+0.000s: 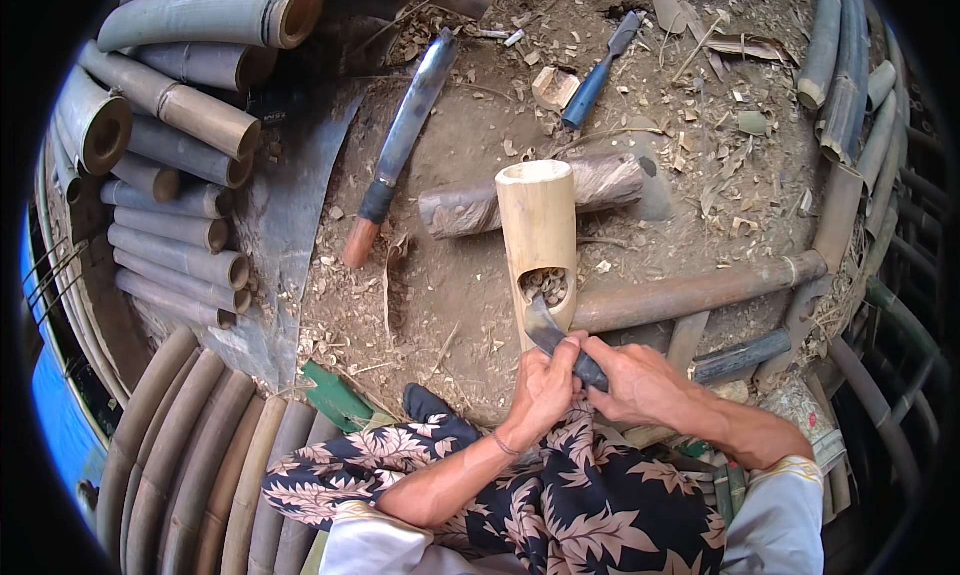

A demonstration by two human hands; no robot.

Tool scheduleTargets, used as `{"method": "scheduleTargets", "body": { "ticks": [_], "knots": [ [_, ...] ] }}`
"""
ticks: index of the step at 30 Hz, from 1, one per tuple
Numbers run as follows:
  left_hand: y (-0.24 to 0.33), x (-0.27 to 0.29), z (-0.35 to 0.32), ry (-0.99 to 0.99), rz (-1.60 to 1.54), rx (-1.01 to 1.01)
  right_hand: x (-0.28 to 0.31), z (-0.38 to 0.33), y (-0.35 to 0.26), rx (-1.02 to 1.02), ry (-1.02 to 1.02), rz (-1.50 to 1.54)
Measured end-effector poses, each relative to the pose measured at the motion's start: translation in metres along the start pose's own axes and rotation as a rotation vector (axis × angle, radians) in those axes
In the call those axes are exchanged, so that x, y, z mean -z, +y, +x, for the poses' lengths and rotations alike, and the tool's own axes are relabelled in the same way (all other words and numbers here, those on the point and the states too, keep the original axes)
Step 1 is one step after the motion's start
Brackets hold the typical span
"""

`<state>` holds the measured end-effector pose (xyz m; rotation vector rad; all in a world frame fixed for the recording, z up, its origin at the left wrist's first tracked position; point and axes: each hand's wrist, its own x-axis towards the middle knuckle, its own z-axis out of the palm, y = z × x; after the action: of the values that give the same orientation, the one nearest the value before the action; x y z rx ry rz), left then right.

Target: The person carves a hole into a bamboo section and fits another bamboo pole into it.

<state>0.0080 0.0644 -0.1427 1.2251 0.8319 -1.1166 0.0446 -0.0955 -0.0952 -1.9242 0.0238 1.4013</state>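
Note:
A pale peeled bamboo tube stands tilted in front of me, its far open end leaning on a short log. An oval opening cut in its side shows loose shavings inside. The blade of a small knife reaches into the near edge of that opening. My right hand is closed around the knife's dark handle. Beside it, my left hand is closed too, its thumb pressed against the knife where blade and handle meet. The tube's lower end is hidden behind the knife and my hands.
A machete with a wooden handle and a blue-handled chisel lie on chip-strewn ground. Cut bamboo lengths are stacked at left. A brown bamboo pole runs right of the tube. A green object lies near my leg.

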Motion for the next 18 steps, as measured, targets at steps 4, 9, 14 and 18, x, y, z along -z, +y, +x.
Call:
{"method": "scheduleTargets", "body": {
  "ticks": [4,9,14,18],
  "knots": [
    [0.015,0.022,0.003,0.045,0.456,-0.171,-0.037,0.006,-0.002,-0.037,0.121,0.303],
    [0.031,0.04,0.007,0.069,0.76,-0.24,-0.075,0.024,-0.01,0.013,0.278,0.506],
    [0.035,0.049,0.014,0.026,0.849,-0.278,-0.092,0.033,-0.012,-0.008,0.345,0.517],
    [0.04,0.034,0.008,0.0,0.527,-0.233,-0.057,0.013,-0.016,-0.007,0.344,0.27]
  ]
}}
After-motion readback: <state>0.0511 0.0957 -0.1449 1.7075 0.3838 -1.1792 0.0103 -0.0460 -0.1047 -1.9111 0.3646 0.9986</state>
